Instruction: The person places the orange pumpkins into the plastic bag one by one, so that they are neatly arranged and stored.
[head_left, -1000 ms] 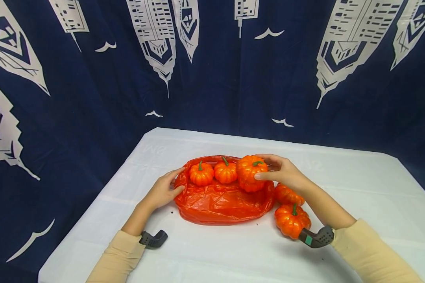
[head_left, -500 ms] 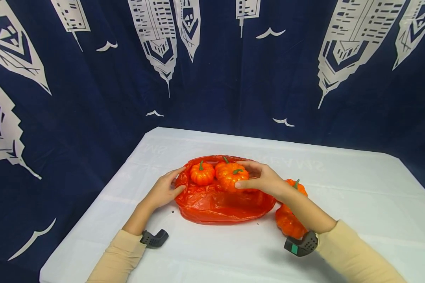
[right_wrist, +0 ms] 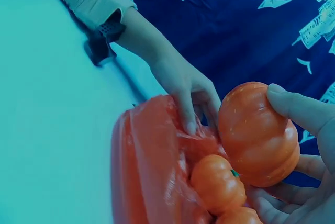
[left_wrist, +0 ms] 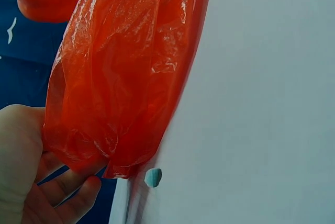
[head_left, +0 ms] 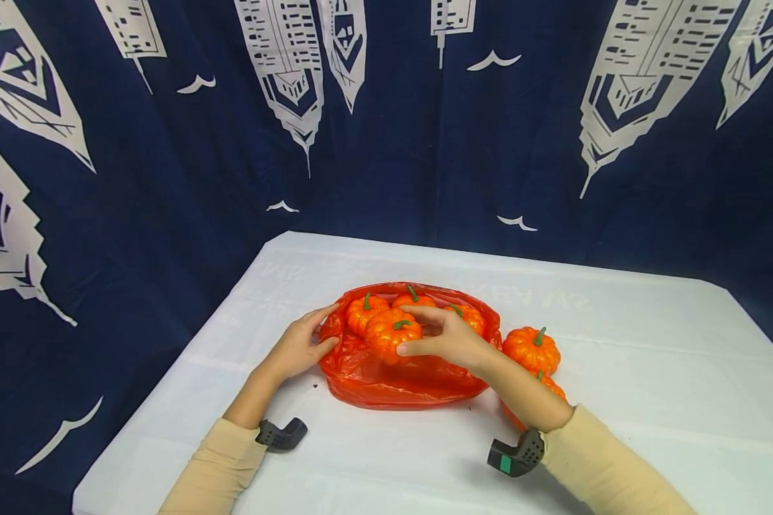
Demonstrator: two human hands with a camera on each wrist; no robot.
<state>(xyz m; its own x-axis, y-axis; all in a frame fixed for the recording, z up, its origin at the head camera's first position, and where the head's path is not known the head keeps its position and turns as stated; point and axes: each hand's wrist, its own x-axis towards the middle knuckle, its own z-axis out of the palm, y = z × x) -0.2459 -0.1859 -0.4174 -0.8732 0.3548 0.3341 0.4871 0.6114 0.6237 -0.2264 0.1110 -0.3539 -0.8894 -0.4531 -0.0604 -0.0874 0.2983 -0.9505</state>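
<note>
My right hand (head_left: 443, 339) grips a small orange pumpkin (head_left: 393, 335) with a green stem, thumb on one side and fingers on the other, above a red plastic bag (head_left: 399, 390). The right wrist view has this pumpkin (right_wrist: 257, 132) raised over the bag. At the bag's left rim my left hand (head_left: 299, 343) holds the film between thumb and fingers; in the left wrist view the fingers (left_wrist: 78, 195) reach behind the red film. Inside the bag lie a left pumpkin (head_left: 363, 309), a middle pumpkin (head_left: 412, 299) and a right pumpkin (head_left: 470, 318), partly hidden by my right hand.
Right of the bag, one pumpkin (head_left: 531, 349) sits on the white-covered table (head_left: 650, 372). Another pumpkin (head_left: 550, 385) beside it is mostly hidden by my right forearm. A dark blue patterned curtain (head_left: 399, 179) hangs behind the table.
My right hand has carried its pumpkin leftward across the bag, uncovering the right pumpkin inside and one outside. The left hand stays at the bag's rim.
</note>
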